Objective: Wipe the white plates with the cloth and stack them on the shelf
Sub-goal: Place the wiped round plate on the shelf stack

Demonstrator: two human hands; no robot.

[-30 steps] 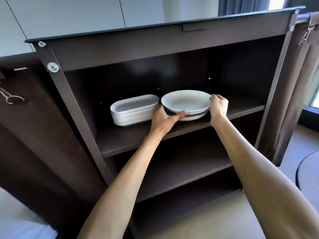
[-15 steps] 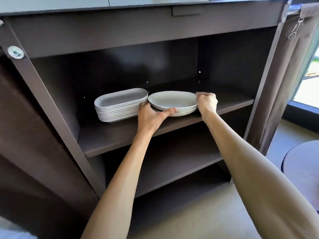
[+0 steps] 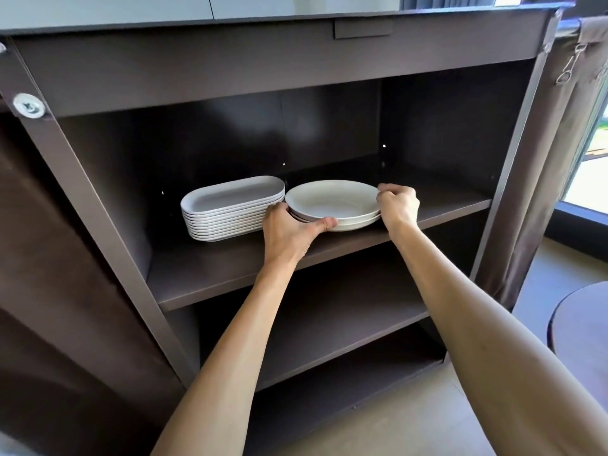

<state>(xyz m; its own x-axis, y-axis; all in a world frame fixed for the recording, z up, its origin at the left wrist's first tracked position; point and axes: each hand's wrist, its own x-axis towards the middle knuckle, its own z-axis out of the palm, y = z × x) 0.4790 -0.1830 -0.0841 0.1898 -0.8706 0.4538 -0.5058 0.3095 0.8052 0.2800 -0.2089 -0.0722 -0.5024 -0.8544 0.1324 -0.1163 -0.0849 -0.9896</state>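
Top shelf point(image 3: 230, 274), cabinet interior: left hand point(image 3: 289, 230) is gripping the round white plates point(image 3: 332, 200) at their eight o'clock rim, right hand point(image 3: 398, 204) pinching at three o'clock. Risk: the top plate is likely sitting off-centre and could slide or chip. Oblong plate stack point(image 3: 230, 209) is standing at nine o'clock, touching.

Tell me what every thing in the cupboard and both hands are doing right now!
Top round plate: held at its rim by both hands, on the round stack.
Round plate stack: short, resting on the shelf.
Oval plate stack: tall, neat, untouched, left of the round plates.
Left hand: grip on the round plates' left edge.
Right hand: pinches the right rim.
Upper shelf: holds both stacks.
Cupboard: front open.
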